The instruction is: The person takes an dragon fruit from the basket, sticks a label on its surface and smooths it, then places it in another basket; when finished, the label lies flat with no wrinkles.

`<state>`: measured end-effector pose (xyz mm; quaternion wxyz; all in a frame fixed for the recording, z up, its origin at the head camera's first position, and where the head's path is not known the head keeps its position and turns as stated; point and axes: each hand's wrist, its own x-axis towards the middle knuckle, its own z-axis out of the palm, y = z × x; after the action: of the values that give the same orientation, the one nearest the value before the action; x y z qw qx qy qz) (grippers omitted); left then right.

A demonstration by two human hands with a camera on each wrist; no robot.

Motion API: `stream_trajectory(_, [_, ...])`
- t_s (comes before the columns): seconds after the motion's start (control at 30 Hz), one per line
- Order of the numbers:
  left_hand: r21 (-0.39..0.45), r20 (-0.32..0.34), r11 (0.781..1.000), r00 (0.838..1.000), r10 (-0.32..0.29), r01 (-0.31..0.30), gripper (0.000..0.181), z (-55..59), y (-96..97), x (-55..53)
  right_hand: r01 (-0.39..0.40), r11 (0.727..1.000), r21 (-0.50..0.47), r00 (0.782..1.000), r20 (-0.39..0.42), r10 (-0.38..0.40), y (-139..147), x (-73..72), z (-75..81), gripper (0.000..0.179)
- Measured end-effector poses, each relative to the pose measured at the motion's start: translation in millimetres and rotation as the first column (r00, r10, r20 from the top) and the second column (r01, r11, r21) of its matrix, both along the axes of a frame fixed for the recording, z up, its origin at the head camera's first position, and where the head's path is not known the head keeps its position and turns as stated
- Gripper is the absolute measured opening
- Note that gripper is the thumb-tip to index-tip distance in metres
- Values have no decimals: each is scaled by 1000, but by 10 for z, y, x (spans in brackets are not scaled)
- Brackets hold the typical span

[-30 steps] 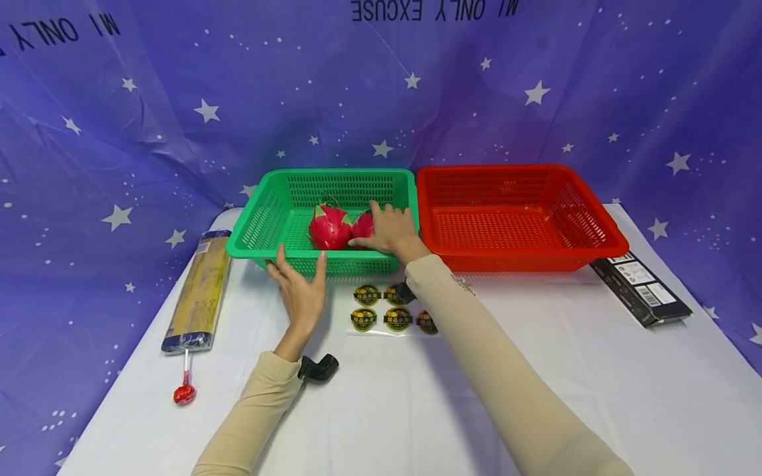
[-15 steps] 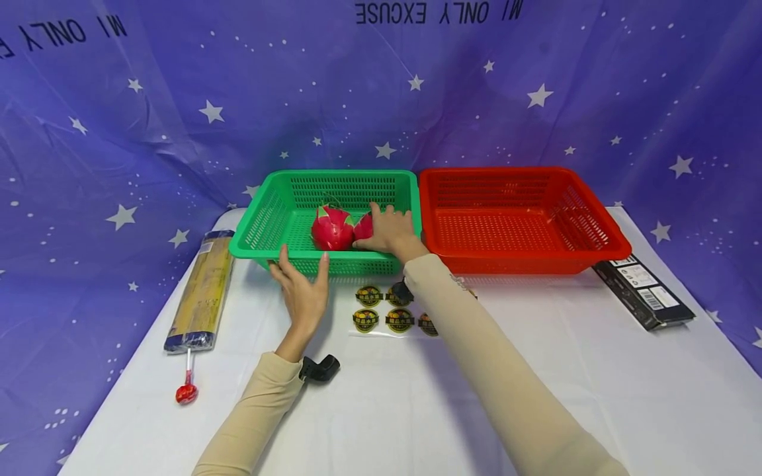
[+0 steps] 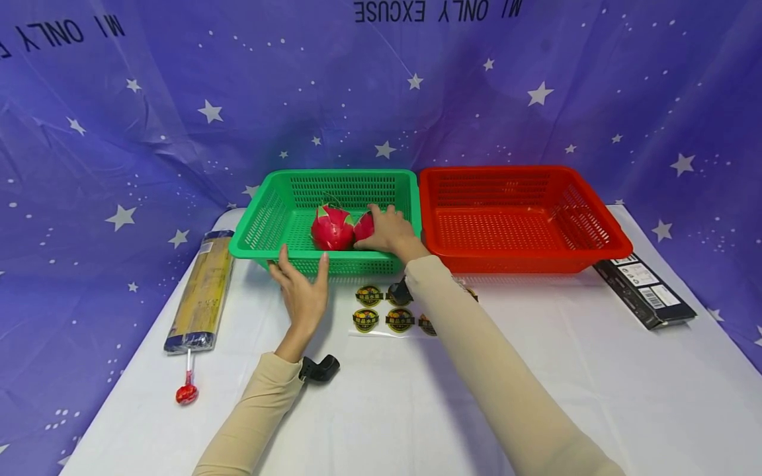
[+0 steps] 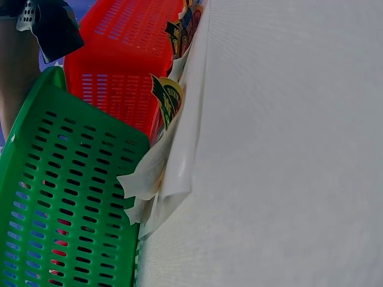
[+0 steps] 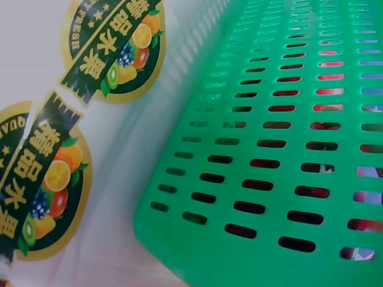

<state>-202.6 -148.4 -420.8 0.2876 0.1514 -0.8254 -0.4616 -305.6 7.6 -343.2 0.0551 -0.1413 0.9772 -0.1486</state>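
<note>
Inside the green plastic basket [image 3: 357, 254], two pink dragon fruits lie side by side. My right hand [image 3: 391, 230] reaches over the front rim and grips the right dragon fruit [image 3: 364, 227], hiding much of it. The left dragon fruit [image 3: 332, 229], with green scale tips, lies beside it on the basket floor. At the basket's front rim, my left hand [image 3: 303, 297] touches the edge with fingers and thumb spread. Both wrist views look at the basket's slotted outer wall [image 5: 251, 155], with bits of pink behind the slots; neither shows the hands' grasp.
A red basket [image 3: 530, 254] stands against the green one's right side. In front lies a sheet of round fruit stickers [image 3: 366, 320], partly under the right arm. A wrapped yellow pack [image 3: 201, 291] and a red lollipop [image 3: 186, 395] lie left, a black box [image 3: 645, 294] right.
The whole view shifts slightly between the first and second frames. Both hands stay in nearly the same place, the right on the dragon fruit and the left at the rim.
</note>
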Motion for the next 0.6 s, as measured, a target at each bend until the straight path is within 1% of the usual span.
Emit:
stream_trajectory(0.17, [-2, -4, 1000, 1000, 2, -2, 84, -9, -4, -1, -21, 1000, -22, 1000, 9, 21, 0, -4, -9, 77])
stream_trajectory(0.33, [-11, -4, 1000, 1000, 4, -4, 83, -13, -10, -1, -54, 998, -10, 998, 21, 54, 9, 3, -12, 69])
stream_trajectory(0.47, [-12, -3, 1000, 1000, 4, -4, 83, -12, -12, -4, -50, 998, -29, 998, 24, 51, 17, 8, -14, 65])
stream_trajectory(0.6, [-13, 9, 1000, 1000, 3, -3, 84, -12, -14, -6, -35, 997, -68, 999, 20, 36, 25, 9, -17, 63])
